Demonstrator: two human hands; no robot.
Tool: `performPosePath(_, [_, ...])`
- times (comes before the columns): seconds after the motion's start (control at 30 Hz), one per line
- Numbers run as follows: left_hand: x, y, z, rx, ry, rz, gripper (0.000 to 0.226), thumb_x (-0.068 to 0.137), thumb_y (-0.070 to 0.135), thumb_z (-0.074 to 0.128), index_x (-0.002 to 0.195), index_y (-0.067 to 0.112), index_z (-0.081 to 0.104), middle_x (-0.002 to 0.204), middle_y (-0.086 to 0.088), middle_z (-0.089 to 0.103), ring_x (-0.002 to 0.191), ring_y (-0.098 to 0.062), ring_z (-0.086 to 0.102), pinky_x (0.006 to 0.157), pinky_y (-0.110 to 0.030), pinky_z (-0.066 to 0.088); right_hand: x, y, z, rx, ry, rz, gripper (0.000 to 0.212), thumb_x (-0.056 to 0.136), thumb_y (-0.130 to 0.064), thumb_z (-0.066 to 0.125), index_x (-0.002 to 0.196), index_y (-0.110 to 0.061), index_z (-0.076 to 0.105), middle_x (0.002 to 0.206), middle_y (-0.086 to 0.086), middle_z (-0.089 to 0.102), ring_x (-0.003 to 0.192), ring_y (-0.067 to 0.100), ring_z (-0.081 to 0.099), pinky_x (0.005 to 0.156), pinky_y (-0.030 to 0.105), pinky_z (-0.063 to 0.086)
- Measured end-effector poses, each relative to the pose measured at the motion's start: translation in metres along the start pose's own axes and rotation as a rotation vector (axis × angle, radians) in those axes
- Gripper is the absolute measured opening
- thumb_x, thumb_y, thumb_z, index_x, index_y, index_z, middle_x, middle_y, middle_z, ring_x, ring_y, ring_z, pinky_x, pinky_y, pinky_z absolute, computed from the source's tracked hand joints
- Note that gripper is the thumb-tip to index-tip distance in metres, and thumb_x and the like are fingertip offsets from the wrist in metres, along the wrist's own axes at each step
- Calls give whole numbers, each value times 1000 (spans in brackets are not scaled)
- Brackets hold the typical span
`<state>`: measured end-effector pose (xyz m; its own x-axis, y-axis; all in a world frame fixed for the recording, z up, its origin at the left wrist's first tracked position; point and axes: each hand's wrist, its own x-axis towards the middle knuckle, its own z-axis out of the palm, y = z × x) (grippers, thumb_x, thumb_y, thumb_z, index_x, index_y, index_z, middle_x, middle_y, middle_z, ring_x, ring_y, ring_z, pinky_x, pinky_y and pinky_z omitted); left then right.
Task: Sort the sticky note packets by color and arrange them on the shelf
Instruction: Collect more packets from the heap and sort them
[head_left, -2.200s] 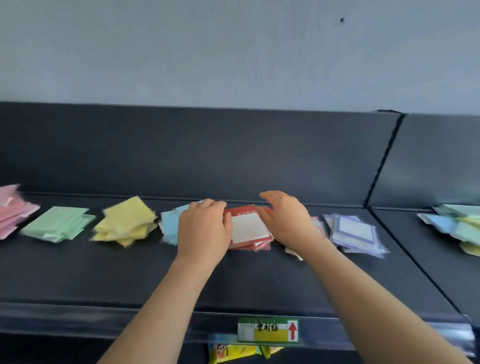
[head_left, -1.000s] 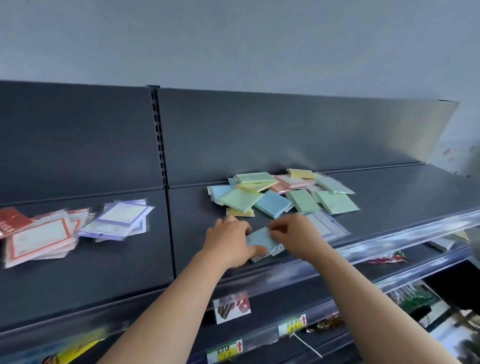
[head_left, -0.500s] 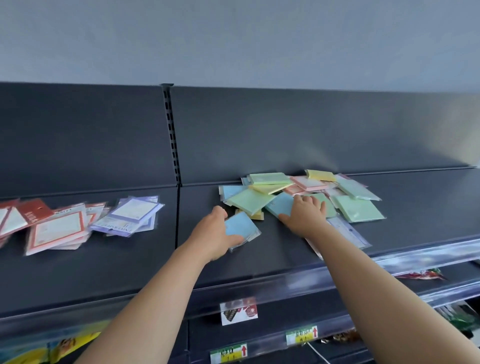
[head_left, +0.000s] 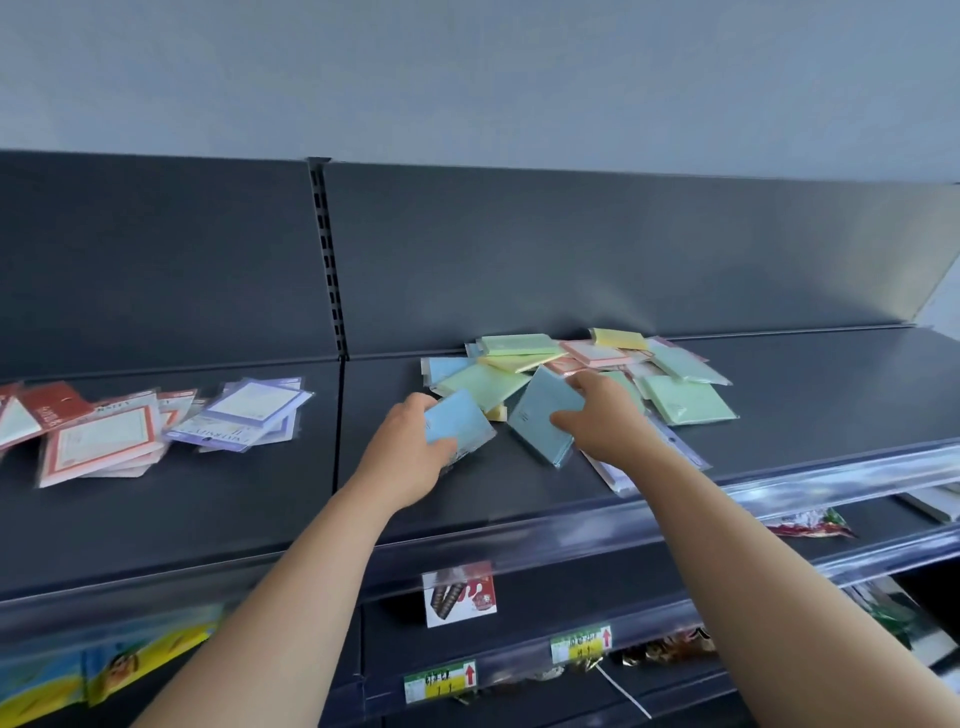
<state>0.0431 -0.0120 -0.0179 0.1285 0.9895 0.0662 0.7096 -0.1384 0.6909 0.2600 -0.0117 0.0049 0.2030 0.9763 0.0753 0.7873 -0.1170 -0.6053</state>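
Note:
A mixed heap of sticky note packets (head_left: 524, 358), green, blue, yellow and pink, lies on the dark shelf (head_left: 810, 395) against the back panel. My left hand (head_left: 410, 441) is shut on a light blue packet (head_left: 457, 423) in front of the heap. My right hand (head_left: 597, 415) grips a second blue packet (head_left: 545, 415), tilted up on its edge just off the heap. A green packet (head_left: 685, 400) lies at the heap's right side. Purple-framed packets (head_left: 244, 410) and red-framed packets (head_left: 98, 441) lie in separate piles on the left shelf section.
A slotted upright (head_left: 327, 260) divides the two shelf sections. A clear price rail (head_left: 779, 493) runs along the shelf's front edge. Price tags (head_left: 441, 680) and snack packs sit on lower shelves. Bare shelf surface extends right of the heap.
My right hand has lifted a blue packet out of the heap and tipped it up. My left hand keeps its blue packet, barely moved. Earlier I turned from the left piles to this heap.

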Motion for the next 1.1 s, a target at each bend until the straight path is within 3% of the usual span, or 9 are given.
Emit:
performPosePath(0.13, [-2, 1, -16, -224, 58, -8, 27, 92, 18, 52, 119, 23, 49, 116, 5, 53, 81, -6, 52, 59, -22, 38, -13, -15, -2, 96, 29, -142, 31, 81, -13, 62, 112, -17, 62, 94, -2, 61, 75, 11, 55, 54, 20, 38])
performPosePath(0.3, [-10, -14, -43, -287, 132, -11, 25, 89, 14, 54, 111, 26, 53, 108, 7, 56, 82, -8, 55, 60, -24, 44, -18, -55, 17, 198, -27, -255, 30, 83, -10, 60, 109, -23, 65, 89, -5, 65, 70, 7, 57, 47, 8, 37])
performPosePath(0.4, [-16, -33, -62, -370, 185, -26, 28, 91, 10, 50, 111, 28, 54, 108, 7, 56, 90, -17, 60, 68, -35, 58, -18, -83, 33, 277, -69, -287, 31, 83, -8, 61, 110, -24, 64, 87, -3, 66, 70, 14, 59, 50, 14, 43])
performPosePath(0.47, [-20, -49, -78, -412, 223, -47, 29, 93, 8, 47, 113, 28, 53, 111, 6, 54, 95, -16, 59, 67, -30, 60, -19, -104, 48, 305, -106, -317, 33, 83, -7, 61, 112, -23, 64, 88, -3, 66, 69, 15, 60, 50, 18, 45])
performPosePath(0.67, [-32, -109, -138, -434, 371, -146, 31, 94, 7, 43, 120, 23, 45, 116, 0, 50, 93, -16, 60, 62, -24, 57, -21, -183, 105, 377, -256, -387, 38, 79, -4, 52, 105, -29, 65, 93, 0, 71, 82, 30, 66, 74, 48, 55])
performPosePath(0.83, [-42, -175, -208, -398, 543, -216, 32, 90, 15, 56, 118, 21, 41, 116, 0, 56, 95, -21, 62, 70, -30, 53, -27, -260, 156, 440, -326, -410, 44, 77, -3, 51, 112, -25, 66, 97, -10, 71, 85, 17, 69, 82, 41, 58])
performPosePath(0.9, [-49, -203, -238, -400, 602, -238, 33, 88, 18, 61, 116, 19, 44, 114, 0, 60, 97, -23, 64, 83, -41, 54, -30, -292, 178, 481, -335, -417, 41, 79, -2, 53, 111, -24, 65, 101, -6, 70, 87, 18, 68, 79, 36, 58])
performPosePath(0.97, [-55, -229, -267, -366, 659, -252, 29, 86, 20, 64, 111, 17, 51, 108, 2, 65, 93, -19, 65, 84, -44, 55, -34, -324, 202, 534, -336, -411, 37, 83, -1, 55, 114, -19, 62, 106, -1, 67, 86, 17, 68, 73, 28, 59])
performPosePath(1.1, [-68, -278, -320, -346, 719, -278, 13, 87, 20, 62, 100, 22, 57, 102, 4, 68, 89, -19, 67, 82, -46, 56, -43, -383, 252, 581, -299, -364, 30, 87, -6, 61, 115, -16, 57, 112, 1, 62, 88, 19, 67, 76, 36, 60])
